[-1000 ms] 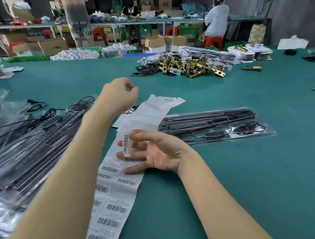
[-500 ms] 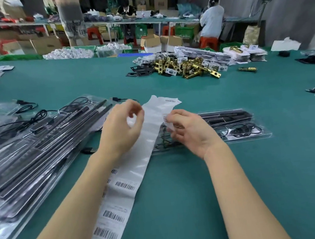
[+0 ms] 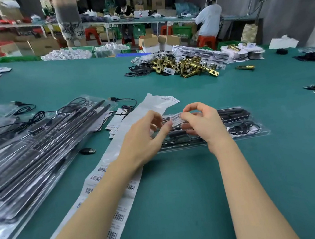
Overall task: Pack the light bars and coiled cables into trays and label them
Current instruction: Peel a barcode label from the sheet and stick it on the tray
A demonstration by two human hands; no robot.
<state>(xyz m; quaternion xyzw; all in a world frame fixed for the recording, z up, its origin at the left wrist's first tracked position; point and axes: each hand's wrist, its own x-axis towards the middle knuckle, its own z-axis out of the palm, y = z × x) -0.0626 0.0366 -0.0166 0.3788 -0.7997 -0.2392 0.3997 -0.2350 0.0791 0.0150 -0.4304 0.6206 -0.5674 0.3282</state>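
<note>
Just beneath the two-handed grip lies the clear plastic tray [image 3: 243, 128] of black light bars and coiled cable. Both the left hand [image 3: 144, 134] and right hand [image 3: 202, 123] pinch one small white barcode label [image 3: 176, 118], holding it taut, likely to press it flat onto the tray.

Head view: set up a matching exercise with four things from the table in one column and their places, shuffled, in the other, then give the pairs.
Things:
1. barcode label
2. label strip
3. brass latches
4. clear tray

Places:
A. heaped at the far middle of the table
B. pinched between the left hand and right hand
C. flat on the table beneath both hands
D. running under the left forearm toward the near edge

Pairs: 1-B, 2-D, 3-A, 4-C
</note>
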